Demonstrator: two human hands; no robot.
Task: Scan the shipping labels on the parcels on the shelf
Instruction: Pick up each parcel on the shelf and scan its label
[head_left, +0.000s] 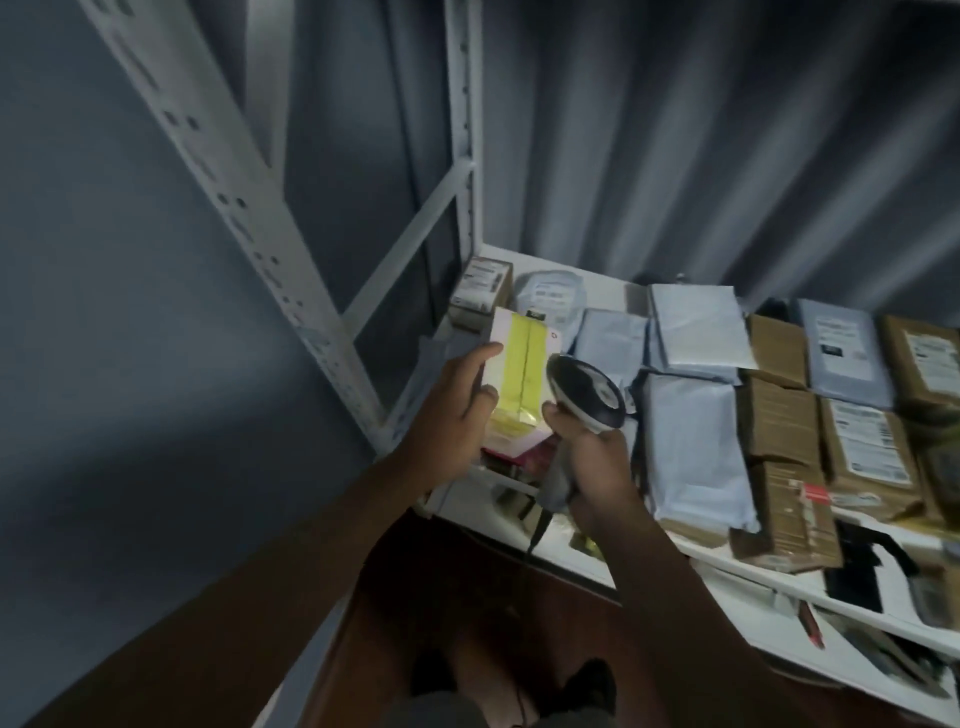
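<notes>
My left hand (457, 410) grips a white parcel with a wide yellow band (519, 374), lifted over the left end of the white shelf (571, 558). My right hand (592, 462) holds a handheld barcode scanner (587, 389) by its handle; the scanner's dark head sits right beside the parcel's right edge. The shelf carries several parcels: pale grey poly mailers (691, 441) in the middle and brown cardboard boxes (779, 415) with printed labels (867, 441) to the right. A small labelled box (480, 291) stands in the far left corner.
A white metal upright (462, 130) and slanted braces (228, 208) frame the shelf's left end. A grey curtain (701, 130) hangs behind. A lower shelf (779, 613) holds dark items. A cable (535, 540) drops from the scanner. My feet (587, 686) stand on a brown floor.
</notes>
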